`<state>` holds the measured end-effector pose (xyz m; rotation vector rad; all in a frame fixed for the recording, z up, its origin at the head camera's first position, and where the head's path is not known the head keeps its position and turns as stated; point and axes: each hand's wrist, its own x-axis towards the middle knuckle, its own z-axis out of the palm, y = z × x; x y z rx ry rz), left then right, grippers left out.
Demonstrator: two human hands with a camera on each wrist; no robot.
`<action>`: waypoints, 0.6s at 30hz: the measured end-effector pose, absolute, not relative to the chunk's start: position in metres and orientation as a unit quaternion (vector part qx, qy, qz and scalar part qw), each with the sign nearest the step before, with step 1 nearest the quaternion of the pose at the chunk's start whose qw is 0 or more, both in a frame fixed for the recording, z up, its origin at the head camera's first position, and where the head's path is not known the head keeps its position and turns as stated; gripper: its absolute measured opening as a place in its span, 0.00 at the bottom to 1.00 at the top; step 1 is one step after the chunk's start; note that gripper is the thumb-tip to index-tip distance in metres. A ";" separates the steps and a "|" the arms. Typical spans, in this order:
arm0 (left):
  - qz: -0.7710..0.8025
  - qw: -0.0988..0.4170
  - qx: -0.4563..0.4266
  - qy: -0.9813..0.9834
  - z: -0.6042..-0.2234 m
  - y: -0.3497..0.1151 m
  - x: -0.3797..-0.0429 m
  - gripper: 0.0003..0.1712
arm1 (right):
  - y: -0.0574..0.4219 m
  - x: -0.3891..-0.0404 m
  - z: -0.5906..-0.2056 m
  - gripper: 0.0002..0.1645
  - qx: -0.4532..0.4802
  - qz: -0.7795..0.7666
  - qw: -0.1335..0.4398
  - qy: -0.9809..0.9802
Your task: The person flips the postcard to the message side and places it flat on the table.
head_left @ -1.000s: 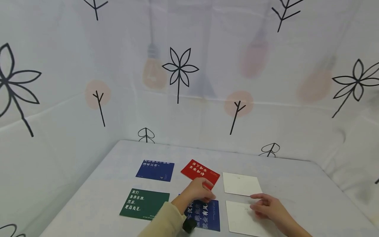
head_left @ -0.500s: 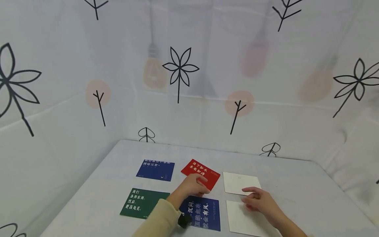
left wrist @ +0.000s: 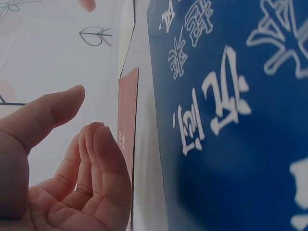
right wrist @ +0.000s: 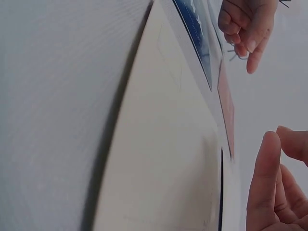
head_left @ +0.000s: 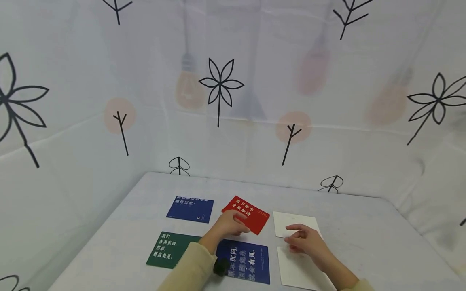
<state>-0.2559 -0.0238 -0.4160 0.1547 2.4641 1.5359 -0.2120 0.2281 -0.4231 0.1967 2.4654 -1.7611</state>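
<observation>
My left hand (head_left: 230, 224) hovers over the near corner of a red postcard (head_left: 256, 221) with white lettering. Its fingers are loosely curved, thumb apart, and nothing is in them in the left wrist view. Just below lies a dark blue postcard (head_left: 251, 262) with white characters, which also fills the right of the left wrist view. My right hand (head_left: 307, 243), fingers relaxed and holding nothing, is above two blank white cards, a far one (head_left: 293, 219) and a near one (head_left: 296, 271). It hides parts of both.
On the left of the white table (head_left: 120, 242) lie a second blue postcard (head_left: 191, 211) and a green postcard (head_left: 165, 251), partly covered by my left sleeve (head_left: 189, 266). A white patterned cloth (head_left: 247, 149) encloses the table's back and sides.
My left hand has shifted left and slightly away from me, uncovering more of the near blue and red postcards. My right hand has also moved left and slightly farther out. The cards have stayed put.
</observation>
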 end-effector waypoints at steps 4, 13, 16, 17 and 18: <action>0.527 0.111 0.045 0.842 -0.414 -0.026 -0.259 0.22 | 0.220 -0.218 -0.424 0.28 0.086 -0.567 0.041 0.818; 0.524 0.094 0.030 0.846 -0.416 -0.034 -0.269 0.25 | 0.207 -0.227 -0.424 0.25 0.084 -0.559 0.025 0.824; 0.523 0.092 0.025 0.847 -0.416 -0.036 -0.272 0.24 | 0.204 -0.230 -0.424 0.25 0.080 -0.556 0.022 0.827; 0.524 0.091 0.023 0.847 -0.416 -0.037 -0.274 0.24 | 0.203 -0.231 -0.424 0.24 0.079 -0.554 0.022 0.828; 0.526 0.090 0.022 0.846 -0.416 -0.037 -0.275 0.24 | 0.202 -0.232 -0.424 0.24 0.078 -0.554 0.021 0.829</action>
